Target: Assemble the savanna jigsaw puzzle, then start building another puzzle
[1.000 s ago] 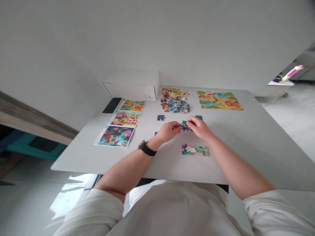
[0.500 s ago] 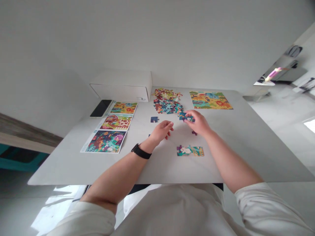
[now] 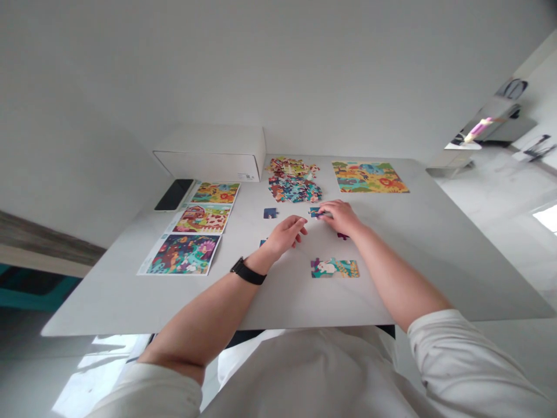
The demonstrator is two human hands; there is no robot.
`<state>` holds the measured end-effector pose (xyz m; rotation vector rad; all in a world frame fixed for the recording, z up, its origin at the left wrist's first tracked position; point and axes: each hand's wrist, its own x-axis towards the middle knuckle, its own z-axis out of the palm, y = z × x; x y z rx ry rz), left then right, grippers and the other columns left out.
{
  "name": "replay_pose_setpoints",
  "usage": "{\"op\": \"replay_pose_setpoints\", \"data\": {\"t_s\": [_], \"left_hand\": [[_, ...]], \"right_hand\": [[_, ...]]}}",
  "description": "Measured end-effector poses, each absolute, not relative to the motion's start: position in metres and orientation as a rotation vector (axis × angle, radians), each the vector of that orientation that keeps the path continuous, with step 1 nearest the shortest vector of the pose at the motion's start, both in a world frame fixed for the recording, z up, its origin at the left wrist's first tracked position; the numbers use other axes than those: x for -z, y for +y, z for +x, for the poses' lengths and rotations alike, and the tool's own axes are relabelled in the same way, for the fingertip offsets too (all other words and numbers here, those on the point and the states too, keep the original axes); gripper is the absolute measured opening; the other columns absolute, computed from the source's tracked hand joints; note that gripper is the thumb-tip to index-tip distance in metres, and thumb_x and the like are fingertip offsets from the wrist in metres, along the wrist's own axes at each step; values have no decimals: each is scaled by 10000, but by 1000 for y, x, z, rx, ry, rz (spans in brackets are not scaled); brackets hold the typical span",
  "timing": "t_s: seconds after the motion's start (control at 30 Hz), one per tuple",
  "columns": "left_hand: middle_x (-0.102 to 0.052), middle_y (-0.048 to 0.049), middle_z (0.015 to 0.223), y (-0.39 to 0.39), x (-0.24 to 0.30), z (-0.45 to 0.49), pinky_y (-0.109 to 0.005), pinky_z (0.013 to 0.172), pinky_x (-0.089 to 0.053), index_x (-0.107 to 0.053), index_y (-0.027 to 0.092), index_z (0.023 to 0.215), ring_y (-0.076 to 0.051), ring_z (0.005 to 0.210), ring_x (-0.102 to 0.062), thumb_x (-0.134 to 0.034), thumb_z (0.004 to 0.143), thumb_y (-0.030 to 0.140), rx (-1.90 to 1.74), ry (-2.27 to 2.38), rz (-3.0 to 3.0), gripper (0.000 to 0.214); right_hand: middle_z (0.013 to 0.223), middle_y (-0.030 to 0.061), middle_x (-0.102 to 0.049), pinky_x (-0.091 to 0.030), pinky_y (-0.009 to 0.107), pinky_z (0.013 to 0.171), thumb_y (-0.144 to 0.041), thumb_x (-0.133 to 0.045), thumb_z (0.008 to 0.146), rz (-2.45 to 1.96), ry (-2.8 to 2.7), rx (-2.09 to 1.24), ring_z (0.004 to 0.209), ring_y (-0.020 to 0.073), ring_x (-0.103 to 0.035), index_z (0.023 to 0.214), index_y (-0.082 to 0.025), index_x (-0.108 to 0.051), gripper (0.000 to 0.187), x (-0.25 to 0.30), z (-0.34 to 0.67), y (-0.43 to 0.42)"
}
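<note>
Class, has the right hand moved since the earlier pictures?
Yes: the right hand has moved away from the joined puzzle section on the table, toward the far side of the view.

head view, looking down across table (image 3: 418, 273)

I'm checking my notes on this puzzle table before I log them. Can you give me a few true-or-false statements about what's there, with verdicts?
1. The right hand pinches a blue puzzle piece. True.
2. The left hand holds a puzzle piece. False: it is empty, above the table.
3. A black watch is on the left wrist. True.
4. The phone lies on top of the white box. False: it lies on the table, in front of and to the left of the box.
5. Three printed picture sheets lie in a column left of the pile of loose puzzle pieces. True.
</note>
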<state>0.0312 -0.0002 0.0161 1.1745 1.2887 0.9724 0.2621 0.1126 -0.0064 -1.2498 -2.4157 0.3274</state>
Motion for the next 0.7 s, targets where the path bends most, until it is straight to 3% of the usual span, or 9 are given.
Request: {"op": "replay_pose_setpoints", "data": {"t_s": [0.13, 0.3, 0.53, 0.7], "left_hand": [[-741, -39, 924, 0, -16, 31, -189, 502, -427, -697, 194, 1081, -94, 621, -601, -623, 1059, 445, -977, 1292, 1181, 264], [-746, -39, 918, 2, -12, 31, -185, 483, -413, -698, 192, 1085, -97, 616, -598, -627, 1048, 449, -958, 1298, 1220, 269], [-756, -37, 929, 5, 1, 28, -193, 502, -450, -730, 195, 1159, -115, 649, -610, -660, 982, 326, -850, 1320, 1380, 231], [-756, -36, 882, 3, 3, 26, -227, 567, -478, -777, 199, 1110, -145, 679, -638, -626, 993, 338, -772, 1335, 1557, 235]], "right_hand": [[1423, 90, -786, -466, 565, 1158, -223, -675, 987, -1221, -2455, -262, 1326, 356, -660, 1199, -300, -860, 292, 5, 268, 112], [1381, 81, -810, -471, 567, 1137, -260, -662, 1015, -1232, -2506, -296, 1296, 354, -673, 1185, -315, -872, 275, 5, 267, 107], [1349, 100, -817, -510, 539, 1175, -251, -645, 979, -1231, -2299, -315, 1274, 327, -710, 1234, -276, -837, 320, 3, 273, 111], [1226, 104, -850, -542, 501, 1144, -375, -572, 1034, -1312, -2058, -339, 1227, 314, -746, 1068, -266, -828, 281, -9, 284, 117]]}}
